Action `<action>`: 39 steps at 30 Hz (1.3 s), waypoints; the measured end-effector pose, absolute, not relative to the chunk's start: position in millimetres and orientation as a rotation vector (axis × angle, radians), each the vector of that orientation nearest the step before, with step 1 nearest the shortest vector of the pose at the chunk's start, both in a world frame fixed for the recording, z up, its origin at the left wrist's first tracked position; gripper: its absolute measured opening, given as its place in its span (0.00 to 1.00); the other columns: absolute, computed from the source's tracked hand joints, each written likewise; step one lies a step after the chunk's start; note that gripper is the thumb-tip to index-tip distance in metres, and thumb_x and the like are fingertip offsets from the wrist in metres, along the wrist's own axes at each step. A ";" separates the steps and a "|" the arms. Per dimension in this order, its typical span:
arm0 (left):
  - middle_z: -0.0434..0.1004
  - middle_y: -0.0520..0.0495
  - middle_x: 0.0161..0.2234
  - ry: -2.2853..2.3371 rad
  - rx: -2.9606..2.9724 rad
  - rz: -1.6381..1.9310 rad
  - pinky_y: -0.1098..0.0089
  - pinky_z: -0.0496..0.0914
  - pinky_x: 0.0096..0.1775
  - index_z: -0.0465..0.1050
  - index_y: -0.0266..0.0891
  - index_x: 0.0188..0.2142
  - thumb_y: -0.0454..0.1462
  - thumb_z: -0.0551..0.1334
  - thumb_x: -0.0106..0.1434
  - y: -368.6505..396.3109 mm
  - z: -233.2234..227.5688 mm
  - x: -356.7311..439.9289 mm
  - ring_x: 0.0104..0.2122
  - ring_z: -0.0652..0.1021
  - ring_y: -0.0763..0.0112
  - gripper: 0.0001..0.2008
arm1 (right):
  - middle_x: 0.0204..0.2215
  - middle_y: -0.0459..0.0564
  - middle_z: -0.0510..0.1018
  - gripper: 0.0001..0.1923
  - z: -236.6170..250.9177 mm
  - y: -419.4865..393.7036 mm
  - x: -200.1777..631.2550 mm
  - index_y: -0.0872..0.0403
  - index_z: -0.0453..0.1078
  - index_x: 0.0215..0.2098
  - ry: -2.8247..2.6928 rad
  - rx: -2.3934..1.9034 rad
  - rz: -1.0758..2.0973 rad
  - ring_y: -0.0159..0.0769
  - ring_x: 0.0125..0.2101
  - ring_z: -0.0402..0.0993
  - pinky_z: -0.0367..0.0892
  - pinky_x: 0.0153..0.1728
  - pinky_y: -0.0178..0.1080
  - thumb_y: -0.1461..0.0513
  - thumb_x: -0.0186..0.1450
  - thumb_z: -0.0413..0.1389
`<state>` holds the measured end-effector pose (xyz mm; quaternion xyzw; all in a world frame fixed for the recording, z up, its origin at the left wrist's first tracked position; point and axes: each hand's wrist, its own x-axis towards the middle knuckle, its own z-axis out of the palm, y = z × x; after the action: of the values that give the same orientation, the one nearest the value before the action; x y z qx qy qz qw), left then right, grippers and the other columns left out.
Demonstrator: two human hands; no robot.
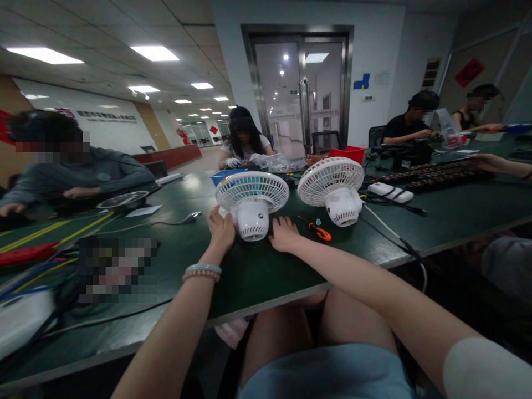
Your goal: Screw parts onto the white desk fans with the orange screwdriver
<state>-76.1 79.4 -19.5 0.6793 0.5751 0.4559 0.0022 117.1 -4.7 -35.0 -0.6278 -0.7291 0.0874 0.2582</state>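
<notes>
Fingers of the left hand (220, 228) and right hand (284, 234) lie loosely spread beside the fan (251, 202) — white, grille-faced, face-down.

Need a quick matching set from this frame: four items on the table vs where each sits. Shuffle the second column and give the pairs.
Items:
1. left hand
2. right hand
3. screwdriver
4. second fan

Places:
A. lying on the table between the two fans
B. flat on the table, right of the near fan
C. against the near fan's left side
D. right of the near fan, cord trailing off the table edge

Pairs: 1-C, 2-B, 3-A, 4-D
</notes>
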 end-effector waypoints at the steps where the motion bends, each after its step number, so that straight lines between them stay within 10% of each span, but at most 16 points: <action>1: 0.49 0.31 0.59 1.816 2.126 1.496 0.52 0.48 0.60 0.47 0.27 0.58 0.38 0.47 0.62 74.3 -17.0 -74.0 0.61 0.50 0.55 0.26 | 0.59 0.63 0.54 0.29 -35.4 -4.0 117.2 0.58 0.51 0.58 -1.990 -1.703 0.258 0.54 0.60 0.42 0.50 0.54 0.59 0.58 0.60 0.49; 8: 0.33 0.32 0.63 1.668 2.422 1.755 0.45 0.45 0.59 0.40 0.34 0.61 0.46 0.55 0.58 32.3 0.4 -62.5 0.63 0.42 0.49 0.38 | 0.62 0.60 0.44 0.30 -8.3 -13.2 126.4 0.53 0.52 0.58 -1.894 -1.562 0.040 0.54 0.62 0.33 0.42 0.54 0.63 0.57 0.59 0.50; 11: 0.31 0.34 0.64 1.619 2.560 1.691 0.43 0.47 0.58 0.44 0.38 0.60 0.48 0.59 0.53 23.6 2.9 -57.5 0.63 0.40 0.47 0.40 | 0.59 0.63 0.51 0.32 5.2 -25.7 135.9 0.56 0.54 0.58 -1.841 -1.362 -0.196 0.52 0.59 0.46 0.54 0.52 0.51 0.50 0.60 0.50; 14: 0.41 0.39 0.63 1.522 2.725 1.548 0.43 0.49 0.58 0.56 0.43 0.54 0.49 0.61 0.49 19.9 2.1 -49.4 0.63 0.43 0.47 0.34 | 0.39 0.57 0.72 0.21 12.1 -34.4 149.9 0.57 0.69 0.42 -1.936 -1.260 -0.275 0.40 0.42 0.68 0.61 0.40 0.37 0.51 0.65 0.43; 17: 0.56 0.42 0.58 1.312 2.946 1.320 0.45 0.51 0.58 0.65 0.45 0.46 0.47 0.61 0.50 16.5 -1.1 -38.3 0.62 0.50 0.50 0.23 | 0.26 0.51 0.73 0.20 12.0 -39.5 168.2 0.56 0.70 0.29 -2.041 -1.275 -0.343 0.33 0.31 0.69 0.59 0.34 0.34 0.57 0.67 0.40; 26: 0.63 0.47 0.57 0.565 3.495 0.596 0.52 0.52 0.60 0.66 0.47 0.50 0.40 0.54 0.60 4.1 -1.0 -14.9 0.61 0.57 0.61 0.18 | 0.51 0.55 0.66 0.18 -25.2 -79.2 221.1 0.51 0.66 0.49 -2.413 -1.378 -0.235 0.46 0.54 0.56 0.58 0.48 0.47 0.54 0.63 0.49; 39: 0.64 0.47 0.57 0.504 3.515 0.421 0.58 0.55 0.60 0.66 0.48 0.52 0.36 0.55 0.59 -4.6 1.5 1.0 0.58 0.62 0.65 0.20 | 0.45 0.57 0.71 0.15 -31.7 -76.0 197.8 0.57 0.68 0.44 -2.441 -1.169 -0.169 0.41 0.51 0.62 0.56 0.52 0.48 0.58 0.64 0.48</action>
<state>1.0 -4.6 1.5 0.9599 0.1377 0.1150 -0.2152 197.8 -76.0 -31.7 -0.4211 -0.8795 -0.0607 0.2131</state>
